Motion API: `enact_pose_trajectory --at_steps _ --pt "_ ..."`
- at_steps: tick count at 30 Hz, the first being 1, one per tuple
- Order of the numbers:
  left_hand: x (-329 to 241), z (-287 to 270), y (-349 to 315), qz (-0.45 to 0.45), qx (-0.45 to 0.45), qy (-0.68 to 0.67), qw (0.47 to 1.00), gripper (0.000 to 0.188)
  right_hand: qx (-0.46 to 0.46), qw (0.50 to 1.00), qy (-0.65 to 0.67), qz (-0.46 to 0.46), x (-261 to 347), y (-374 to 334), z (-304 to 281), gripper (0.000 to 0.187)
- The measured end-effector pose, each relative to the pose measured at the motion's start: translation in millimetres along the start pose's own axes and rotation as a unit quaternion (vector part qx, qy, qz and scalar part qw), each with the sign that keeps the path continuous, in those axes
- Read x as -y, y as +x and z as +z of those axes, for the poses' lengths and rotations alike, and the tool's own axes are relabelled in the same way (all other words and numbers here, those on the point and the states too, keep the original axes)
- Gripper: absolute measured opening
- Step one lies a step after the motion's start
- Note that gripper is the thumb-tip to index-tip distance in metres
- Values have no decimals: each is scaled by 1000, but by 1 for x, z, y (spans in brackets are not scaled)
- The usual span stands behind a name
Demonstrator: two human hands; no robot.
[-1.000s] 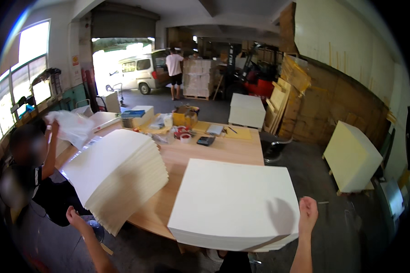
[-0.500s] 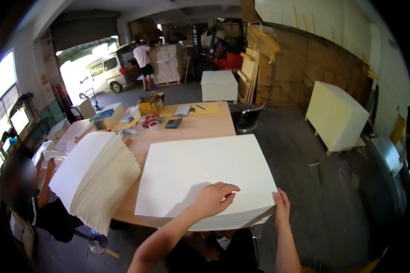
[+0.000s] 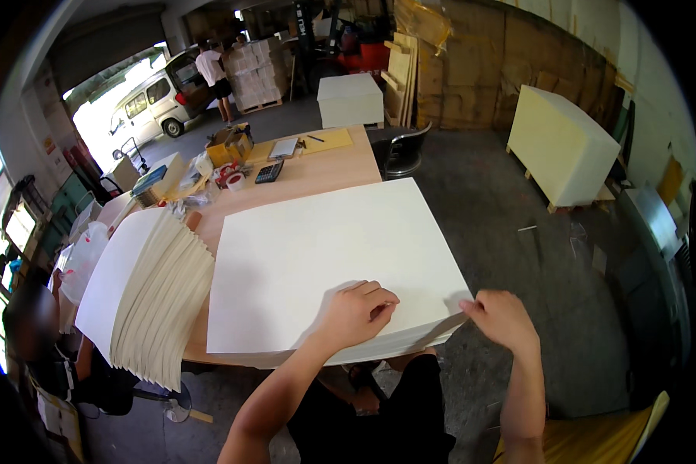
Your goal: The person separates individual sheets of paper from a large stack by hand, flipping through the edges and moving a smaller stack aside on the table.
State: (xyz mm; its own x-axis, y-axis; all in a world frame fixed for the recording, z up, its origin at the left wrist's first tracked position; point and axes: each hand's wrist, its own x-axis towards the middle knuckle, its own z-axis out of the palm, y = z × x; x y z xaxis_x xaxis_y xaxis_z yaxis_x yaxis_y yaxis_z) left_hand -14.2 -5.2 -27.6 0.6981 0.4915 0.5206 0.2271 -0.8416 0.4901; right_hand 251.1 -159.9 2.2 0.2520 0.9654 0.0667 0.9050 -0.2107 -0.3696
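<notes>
A thick stack of large white paper sheets (image 3: pixel 325 247) lies in front of me on the wooden table, its layered edge toward me. My left hand (image 3: pixel 357 313) rests on the top sheet near the front edge, fingers curled in, with nothing visible in them. At the stack's near right corner is my right hand (image 3: pixel 504 319), fingers bent and the thumb tip at the paper's corner; the undersides of its fingers are hidden. To the left, a second pile of paper (image 3: pixel 151 298) stands fanned into wavy layers.
Tape rolls (image 3: pixel 234 181), a calculator (image 3: pixel 269 172) and a yellow box (image 3: pixel 229 145) sit on the table's far part. A co-worker (image 3: pixel 69 363) sits at left beside a plastic bag (image 3: pixel 85 261). Wrapped pallet stacks (image 3: pixel 562 148), a chair (image 3: pixel 402 151) and a van (image 3: pixel 151 104) stand beyond.
The view has tilted down and shifted. My right hand has turned from upright beside the corner to knuckles up with its thumb at the corner. My left hand's fingers have curled in more.
</notes>
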Motion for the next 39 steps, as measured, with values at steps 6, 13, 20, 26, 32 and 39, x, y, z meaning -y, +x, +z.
enact_pose_trajectory --at_steps 6,13,20,26,32,39 --pt "-2 -2 2 11 -19 -40 999 14 -221 961 168 0 42 15 35 42" --pt "6 -1 -3 -54 18 -149 987 24 -168 835 519 71 40 34 38 40" --pt "-2 -11 3 -13 52 -137 989 49 -110 685 713 105 41 36 29 38" --pt "5 -13 1 -35 71 -166 983 48 -102 710 690 101 41 38 26 41" --pt "-4 -8 3 -80 -7 -156 984 36 -182 884 427 50 44 40 32 39" --pt "0 -7 0 -28 61 -137 988 43 -90 697 707 80 42 45 26 39"
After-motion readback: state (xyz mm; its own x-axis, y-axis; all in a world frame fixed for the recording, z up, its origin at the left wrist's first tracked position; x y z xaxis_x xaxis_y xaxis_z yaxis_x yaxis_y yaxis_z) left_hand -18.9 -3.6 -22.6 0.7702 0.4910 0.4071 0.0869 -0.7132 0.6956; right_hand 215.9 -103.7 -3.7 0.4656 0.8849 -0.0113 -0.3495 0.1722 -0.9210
